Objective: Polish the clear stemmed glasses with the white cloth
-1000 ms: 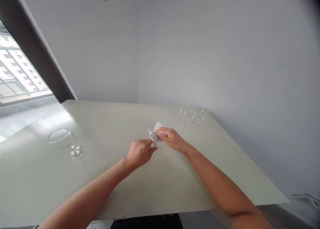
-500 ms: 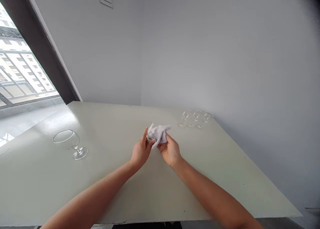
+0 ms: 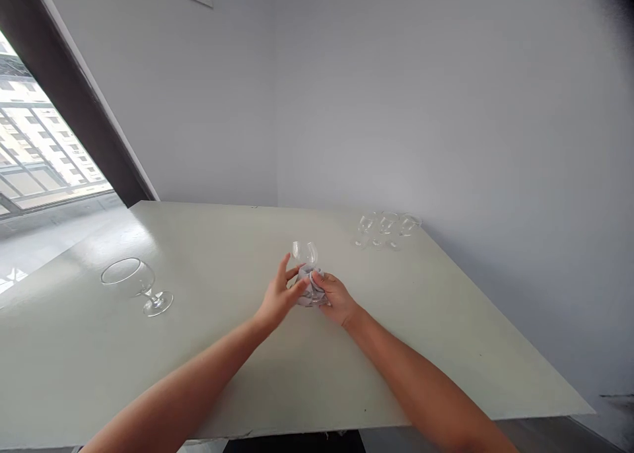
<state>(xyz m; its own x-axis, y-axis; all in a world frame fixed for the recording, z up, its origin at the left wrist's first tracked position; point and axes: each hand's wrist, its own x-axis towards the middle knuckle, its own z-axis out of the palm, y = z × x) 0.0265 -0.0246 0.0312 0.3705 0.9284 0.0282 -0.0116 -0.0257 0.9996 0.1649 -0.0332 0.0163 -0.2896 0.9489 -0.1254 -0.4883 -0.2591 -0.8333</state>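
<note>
A small clear stemmed glass (image 3: 304,253) stands upright at the middle of the pale table (image 3: 222,242). My left hand (image 3: 278,299) touches its lower part with fingertips, the fingers partly spread. My right hand (image 3: 335,298) is closed on a crumpled white cloth (image 3: 311,289) pressed round the glass's stem and base. The bowl of the glass shows bare above both hands.
A large clear balloon glass (image 3: 129,281) stands at the left of the table. Three small stemmed glasses (image 3: 387,228) stand in a row at the far right by the grey wall. A window (image 3: 34,149) lies at the left.
The cloth has come down from the bowl of the glass to its stem and base. The glass now stands upright with its bowl uncovered, and both hands have dropped lower.
</note>
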